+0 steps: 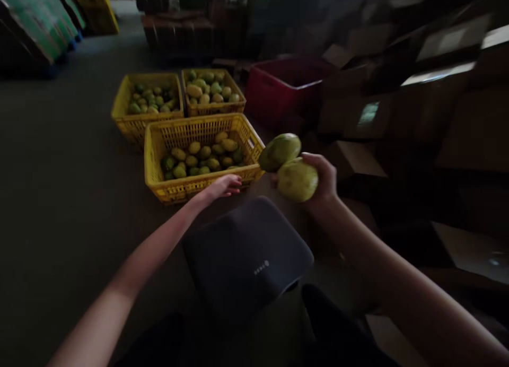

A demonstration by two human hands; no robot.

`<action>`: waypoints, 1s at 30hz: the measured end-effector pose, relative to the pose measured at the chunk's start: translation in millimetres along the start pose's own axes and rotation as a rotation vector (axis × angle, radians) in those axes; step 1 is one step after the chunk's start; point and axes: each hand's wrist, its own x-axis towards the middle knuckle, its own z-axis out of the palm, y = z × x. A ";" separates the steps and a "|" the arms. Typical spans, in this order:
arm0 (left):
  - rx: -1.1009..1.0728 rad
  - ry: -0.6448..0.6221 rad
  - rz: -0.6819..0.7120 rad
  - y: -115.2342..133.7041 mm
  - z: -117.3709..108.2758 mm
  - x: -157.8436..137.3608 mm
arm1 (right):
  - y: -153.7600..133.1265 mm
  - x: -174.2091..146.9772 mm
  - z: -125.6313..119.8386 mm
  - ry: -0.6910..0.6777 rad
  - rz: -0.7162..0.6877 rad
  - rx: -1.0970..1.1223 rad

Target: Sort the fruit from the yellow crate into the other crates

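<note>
My right hand (324, 181) is closed around two mangoes, a greener mango (281, 150) and a yellow-green mango (297, 180) pressed against each other. They are held to the right of the front yellow crate (159, 186). My left hand (226, 186) holds nothing, its fingers loosely bent and apart, at the near rim of that crate. Whether it touches the rim I cannot tell. Inside the crate lies a layer of green and yellow mangoes (204, 153). Below my hands is a dark grey, flat-topped object (250, 250) with a small pale logo.
Behind the front crate stand a left yellow crate (119, 110) and a right yellow crate (214, 108), both holding mangoes. A red bin (274, 91) is farther right. Open cardboard boxes (353, 112) crowd the right side. Green stacked goods (40, 22) stand far left.
</note>
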 end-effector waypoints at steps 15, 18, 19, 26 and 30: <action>-1.200 0.410 0.215 90.9 -7.7 22.4 | -29.5 78.0 55.6 -0.482 0.627 0.008; -1.360 0.432 0.259 92.4 -4.1 17.4 | -54.7 90.3 30.3 -0.358 0.590 0.078; -1.404 0.432 0.279 93.6 -3.2 14.3 | -61.8 96.4 21.7 -0.302 0.549 0.112; -1.393 0.349 0.427 91.7 -23.9 0.1 | -49.7 150.3 25.1 -0.180 0.403 0.277; -1.263 0.354 0.518 88.4 -41.8 6.1 | -8.4 159.4 68.0 -0.263 0.374 0.399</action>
